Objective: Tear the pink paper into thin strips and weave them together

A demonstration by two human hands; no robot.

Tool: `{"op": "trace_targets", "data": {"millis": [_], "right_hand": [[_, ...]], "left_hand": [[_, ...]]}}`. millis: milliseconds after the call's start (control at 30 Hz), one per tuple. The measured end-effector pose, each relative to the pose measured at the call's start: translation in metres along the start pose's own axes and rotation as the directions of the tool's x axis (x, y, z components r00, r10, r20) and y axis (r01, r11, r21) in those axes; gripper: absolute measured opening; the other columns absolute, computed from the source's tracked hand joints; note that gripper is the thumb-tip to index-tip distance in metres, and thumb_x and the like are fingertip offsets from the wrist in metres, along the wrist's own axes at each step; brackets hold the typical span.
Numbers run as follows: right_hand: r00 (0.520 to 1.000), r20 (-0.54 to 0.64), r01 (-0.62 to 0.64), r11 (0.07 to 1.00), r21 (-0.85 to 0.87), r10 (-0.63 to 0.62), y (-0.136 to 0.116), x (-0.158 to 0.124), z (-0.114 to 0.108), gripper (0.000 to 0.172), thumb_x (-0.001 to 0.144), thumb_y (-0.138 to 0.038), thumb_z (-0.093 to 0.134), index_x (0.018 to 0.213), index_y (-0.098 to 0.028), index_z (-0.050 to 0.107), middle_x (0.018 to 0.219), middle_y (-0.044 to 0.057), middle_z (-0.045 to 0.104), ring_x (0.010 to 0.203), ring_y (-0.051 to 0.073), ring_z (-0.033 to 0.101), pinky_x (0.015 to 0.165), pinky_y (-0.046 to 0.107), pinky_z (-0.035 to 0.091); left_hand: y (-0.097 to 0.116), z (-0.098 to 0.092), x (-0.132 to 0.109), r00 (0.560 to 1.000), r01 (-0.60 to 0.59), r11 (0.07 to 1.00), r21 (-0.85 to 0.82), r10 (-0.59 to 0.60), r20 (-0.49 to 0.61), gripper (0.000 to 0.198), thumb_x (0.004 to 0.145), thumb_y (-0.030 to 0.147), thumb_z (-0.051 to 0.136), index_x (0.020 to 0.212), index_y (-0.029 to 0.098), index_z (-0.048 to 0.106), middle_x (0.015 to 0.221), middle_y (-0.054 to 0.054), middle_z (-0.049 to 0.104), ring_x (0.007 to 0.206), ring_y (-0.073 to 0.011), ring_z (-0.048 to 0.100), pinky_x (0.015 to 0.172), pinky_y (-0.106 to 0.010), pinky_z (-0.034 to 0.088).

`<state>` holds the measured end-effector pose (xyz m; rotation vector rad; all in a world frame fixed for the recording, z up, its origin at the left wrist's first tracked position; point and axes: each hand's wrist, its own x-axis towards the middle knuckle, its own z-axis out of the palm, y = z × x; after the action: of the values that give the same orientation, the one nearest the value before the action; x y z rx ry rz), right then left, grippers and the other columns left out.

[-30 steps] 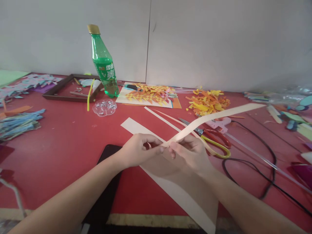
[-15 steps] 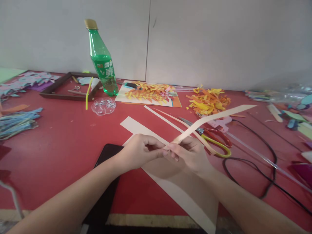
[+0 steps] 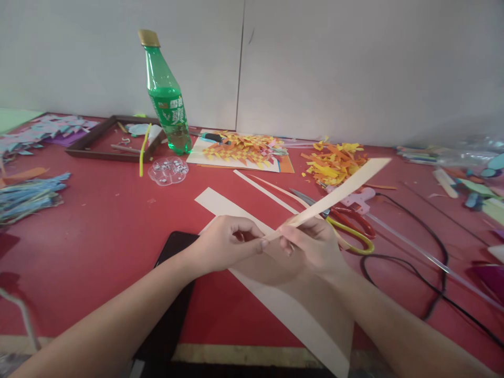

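Observation:
A cream paper strip (image 3: 346, 188) is pinched between both hands, its free end rising to the upper right. My left hand (image 3: 226, 242) grips the lower end between thumb and forefinger. Close beside it, my right hand (image 3: 313, 242) pinches the strip a little further up. Beneath the hands lies a larger cream paper sheet (image 3: 283, 310), partly in shadow. Scissors (image 3: 352, 236) with red and yellow handles rest just behind my right hand, partly hidden by it. A narrow white paper strip (image 3: 263, 190) lies behind the hands.
A green bottle (image 3: 169, 107) stands at the back, near a brown frame (image 3: 106, 155) and a clear bead dish (image 3: 168, 170). Yellow and orange paper scraps (image 3: 338, 164) lie behind the pink glue gun (image 3: 358, 199). Its black cable (image 3: 447, 257) loops on the right. A black flat object (image 3: 169, 299) lies under my left forearm.
My right hand has slid slightly up along the strip, leaving a wider gap between the fingertips. The strip's free end now points up more steeply and straighter.

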<state>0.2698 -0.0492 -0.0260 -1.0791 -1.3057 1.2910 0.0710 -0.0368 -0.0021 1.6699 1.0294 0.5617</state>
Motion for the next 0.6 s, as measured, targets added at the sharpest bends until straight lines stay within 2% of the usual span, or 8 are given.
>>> {"op": "trace_targets", "data": {"millis": [100,200,333,500,600], "right_hand": [[1.000,-0.004,0.000,0.999,-0.037,0.000,-0.002,0.001,-0.001,0.024,0.078,-0.030,0.069,0.059,-0.017,0.065,0.048,-0.001,0.060,0.039,0.008,0.049,0.040,0.022,0.043],[0.999,0.048,-0.005,0.998,-0.057,0.008,-0.006,0.000,0.003,0.026,0.079,-0.031,0.068,0.058,-0.016,0.065,0.048,-0.001,0.060,0.041,0.009,0.051,0.041,0.022,0.044],[0.991,0.124,-0.035,0.999,-0.042,0.040,-0.009,-0.001,0.009,0.025,0.080,-0.035,0.066,0.064,-0.015,0.070,0.051,0.001,0.061,0.043,0.010,0.052,0.041,0.023,0.044],[0.994,0.106,-0.020,0.999,0.024,0.018,-0.004,-0.001,0.004,0.022,0.081,-0.034,0.066,0.068,-0.016,0.071,0.057,0.002,0.065,0.044,0.010,0.053,0.044,0.024,0.047],[0.995,0.097,-0.021,0.999,0.037,0.018,-0.001,0.000,0.001,0.020,0.081,-0.031,0.066,0.068,-0.016,0.069,0.055,0.001,0.064,0.044,0.010,0.053,0.043,0.024,0.047]], "left_hand": [[0.001,0.000,0.000,0.999,-0.026,0.999,0.021,0.025,0.023,0.025,0.082,0.039,0.058,0.077,0.017,0.068,0.076,-0.003,0.069,0.070,-0.0140,0.061,0.060,-0.022,0.044],[0.003,0.001,0.000,0.997,-0.071,0.997,0.013,0.071,0.037,0.024,0.085,0.037,0.056,0.080,0.018,0.070,0.081,-0.003,0.071,0.076,-0.0148,0.063,0.066,-0.022,0.046],[0.004,0.003,0.000,0.996,-0.088,0.996,0.026,0.088,-0.010,0.024,0.084,0.038,0.058,0.081,0.019,0.072,0.082,-0.003,0.072,0.075,-0.0149,0.064,0.064,-0.022,0.046],[0.005,0.003,-0.001,0.990,-0.112,0.991,0.073,0.118,-0.077,0.022,0.084,0.034,0.058,0.074,0.018,0.070,0.076,-0.001,0.070,0.070,-0.0133,0.063,0.063,-0.022,0.045],[0.005,0.003,-0.001,0.990,-0.106,0.992,0.072,0.112,-0.082,0.023,0.084,0.034,0.058,0.071,0.018,0.067,0.072,-0.001,0.068,0.068,-0.0129,0.061,0.063,-0.022,0.045]]}}
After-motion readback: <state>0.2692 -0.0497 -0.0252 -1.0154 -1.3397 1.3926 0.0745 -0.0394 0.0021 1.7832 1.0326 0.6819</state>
